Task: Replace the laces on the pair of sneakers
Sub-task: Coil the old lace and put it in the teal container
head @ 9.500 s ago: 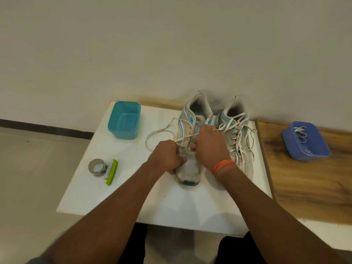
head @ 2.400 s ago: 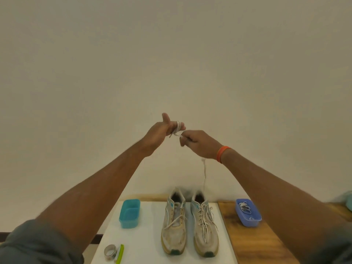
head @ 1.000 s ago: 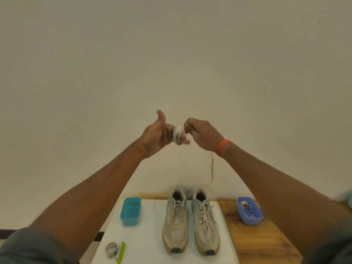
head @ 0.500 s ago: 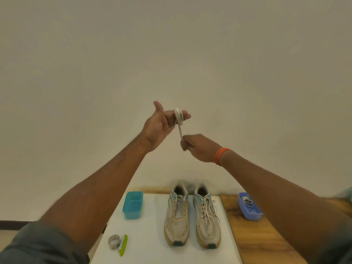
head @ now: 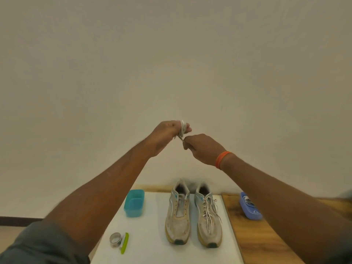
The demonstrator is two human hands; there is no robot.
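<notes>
**Old lace wound on the fingers, one sneaker stripped**

While the white worktop (head: 152, 244) carries the pair side by side, the left sneaker (head: 178, 216) shows bare eyelets and the right sneaker (head: 208, 218) is laced throughout; both look light, soft in the upper, and best steadied by the heel or sole. A teal tub (head: 134, 202) stands left of them; a blue tub (head: 250, 208) holding pale laces sits on the wooden surface to the right. Raised above, the left hand (head: 167, 134) curls its fingers inside a coil of old lace (head: 183, 128); the right hand (head: 202, 147) pinches the free end just beside it. I judge the lace limp, featherlight and prone to unwinding; grip it at the tip, keeping tension.
</notes>
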